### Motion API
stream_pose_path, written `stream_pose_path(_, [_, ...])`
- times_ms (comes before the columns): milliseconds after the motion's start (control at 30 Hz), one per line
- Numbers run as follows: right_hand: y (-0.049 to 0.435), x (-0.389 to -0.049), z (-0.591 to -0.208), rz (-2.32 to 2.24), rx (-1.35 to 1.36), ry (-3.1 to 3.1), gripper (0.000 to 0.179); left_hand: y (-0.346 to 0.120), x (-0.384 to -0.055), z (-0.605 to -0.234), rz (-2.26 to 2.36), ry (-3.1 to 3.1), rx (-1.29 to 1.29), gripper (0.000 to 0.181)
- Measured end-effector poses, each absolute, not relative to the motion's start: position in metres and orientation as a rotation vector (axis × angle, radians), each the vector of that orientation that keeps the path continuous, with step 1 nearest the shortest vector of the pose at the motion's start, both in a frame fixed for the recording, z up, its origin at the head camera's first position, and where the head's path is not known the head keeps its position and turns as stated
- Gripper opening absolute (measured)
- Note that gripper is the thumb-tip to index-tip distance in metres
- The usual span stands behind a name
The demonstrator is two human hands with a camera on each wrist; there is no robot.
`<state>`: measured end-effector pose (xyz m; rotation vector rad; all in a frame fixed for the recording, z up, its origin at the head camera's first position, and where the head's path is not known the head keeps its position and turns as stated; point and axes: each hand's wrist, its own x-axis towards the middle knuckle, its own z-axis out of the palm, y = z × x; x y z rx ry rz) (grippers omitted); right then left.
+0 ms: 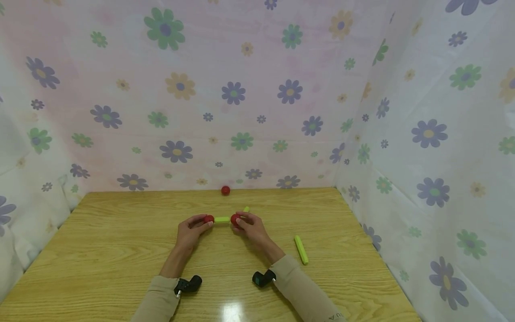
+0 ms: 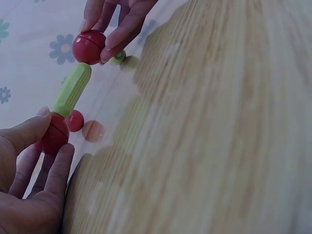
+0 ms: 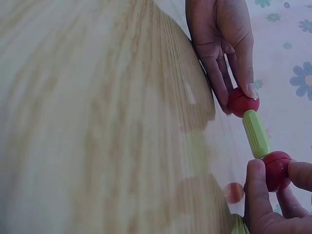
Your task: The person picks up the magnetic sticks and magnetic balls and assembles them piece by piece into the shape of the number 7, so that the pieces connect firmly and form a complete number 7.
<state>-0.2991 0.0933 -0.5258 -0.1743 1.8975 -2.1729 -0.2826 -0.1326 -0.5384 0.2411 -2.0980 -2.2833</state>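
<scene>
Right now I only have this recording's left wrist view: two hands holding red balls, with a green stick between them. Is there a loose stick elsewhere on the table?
Observer: Yes, a loose green stick lies on the table, to the right of the right hand.
Operator: Is anything worn near the right cuff?
Observer: The head view shows a black device beside the right cuff.

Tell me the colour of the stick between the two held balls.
The stick is yellow-green, showing best in the left wrist view.
</scene>
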Motion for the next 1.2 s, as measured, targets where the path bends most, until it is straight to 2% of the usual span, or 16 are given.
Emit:
stream_pose_path(600, [0.0915,-0.2977,-0.5233,-2.203,-0.134,1.887,0.04,-0.1317,-0.2836,-0.537,-2.241,-2.137,0.228,0.047])
stream_pose_path(1200, [0.099,-0.2967,-0.5251,-2.165,-0.179,1.88,0.04,-0.1384,-0.285,-0.5352,-2.06,-2.393,0.101,0.047])
